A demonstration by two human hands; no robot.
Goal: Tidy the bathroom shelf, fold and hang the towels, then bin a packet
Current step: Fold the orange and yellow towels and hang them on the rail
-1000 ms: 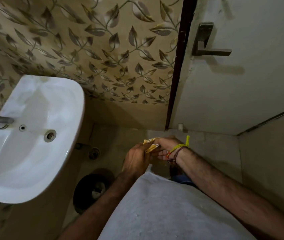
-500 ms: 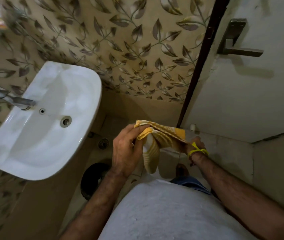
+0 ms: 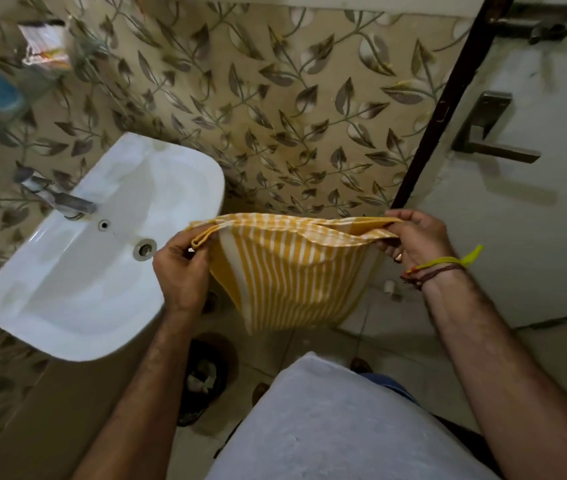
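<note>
Both hands pinch striped towel (image 3: 289,271) top corners: left (image 3: 179,271), right (image 3: 413,239), stretched out beside sink (image 3: 67,289).

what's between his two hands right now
In the head view, the yellow striped towel spans the gap: the left hand pinches one top corner, the right hand the other, and the cloth hangs folded between them.

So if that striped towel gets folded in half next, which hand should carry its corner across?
Probably the right hand: it pinches the towel out in open space by the door, while the left hand sits beside the sink.
</note>
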